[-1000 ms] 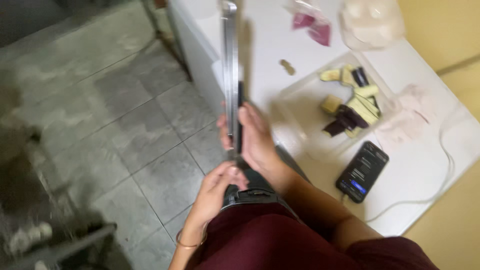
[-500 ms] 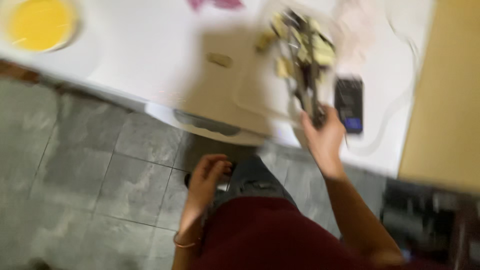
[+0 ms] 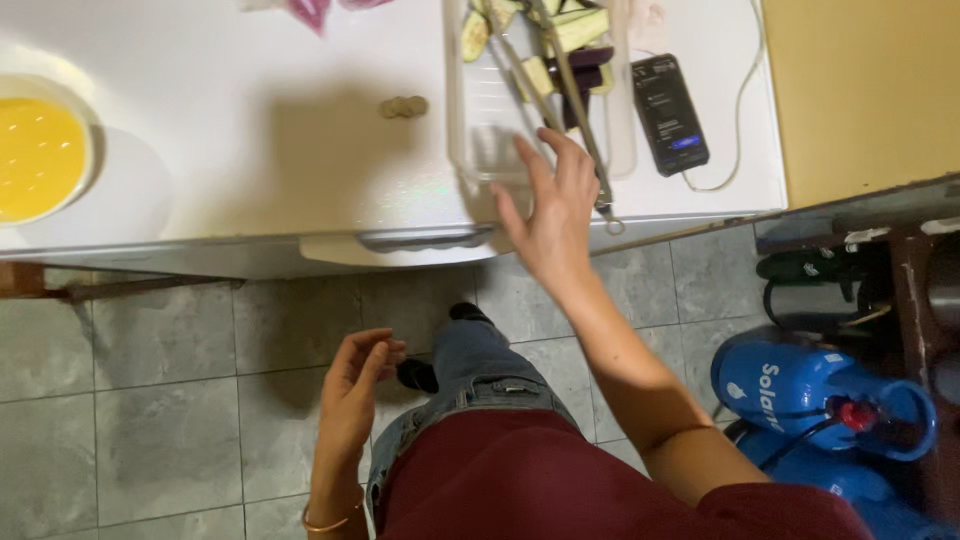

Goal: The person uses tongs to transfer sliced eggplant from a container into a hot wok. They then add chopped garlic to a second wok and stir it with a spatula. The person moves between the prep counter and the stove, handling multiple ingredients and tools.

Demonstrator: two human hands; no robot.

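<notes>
Right hand (image 3: 550, 215) beside tongs (image 3: 560, 80), phone (image 3: 670, 112) near tray (image 3: 480, 140).

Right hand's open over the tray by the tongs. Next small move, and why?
Probably close the right hand on the metal tongs: its fingers are spread and empty beside the handle end, which lies across the clear tray of cut eggplant. The left hand hangs empty, low.

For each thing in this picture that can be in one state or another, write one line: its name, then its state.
Right hand: open, fingers spread, over the tray's near edge.
Left hand: open, empty, over the floor.
Tongs: lying in the tray.
Clear tray: holds cut aubergine pieces at its far end.
Phone: screen lit, cable attached.
Bowl: filled with yellow liquid.
</notes>
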